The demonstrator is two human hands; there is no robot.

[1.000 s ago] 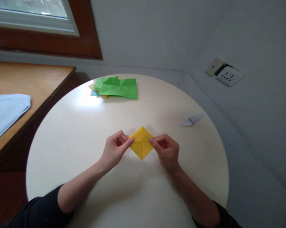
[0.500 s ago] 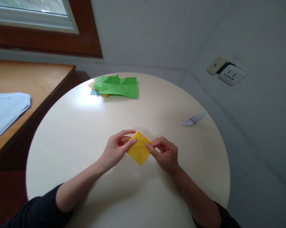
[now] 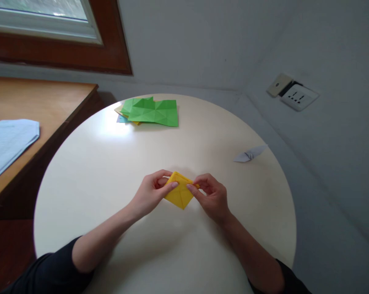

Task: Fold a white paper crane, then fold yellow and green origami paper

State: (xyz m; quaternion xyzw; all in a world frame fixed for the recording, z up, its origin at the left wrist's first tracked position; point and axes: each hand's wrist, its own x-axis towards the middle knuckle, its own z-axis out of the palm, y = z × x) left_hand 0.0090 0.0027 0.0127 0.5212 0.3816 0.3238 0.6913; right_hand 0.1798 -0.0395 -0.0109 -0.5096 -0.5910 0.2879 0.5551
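Note:
Between my two hands is a small square of folded yellow paper (image 3: 180,195), held with one corner toward me and creases showing on its face. My left hand (image 3: 153,190) grips its left side, thumb on the front and the other fingers behind or along the upper edge. On the right side, my right hand (image 3: 211,197) pinches the corner between thumb and forefinger. The paper's back and some fingertips are hidden.
The round white table (image 3: 89,175) carries creased green paper (image 3: 153,112) over other coloured sheets at the back. A folded white paper piece (image 3: 250,154) lies near its right edge. On the left, a wooden desk (image 3: 43,94) holds pale blue folded cloth or paper (image 3: 11,143).
The yellow paper has tilted a little, its top corner moving left and its bottom corner right. My right hand has shifted slightly left and up along its edge.

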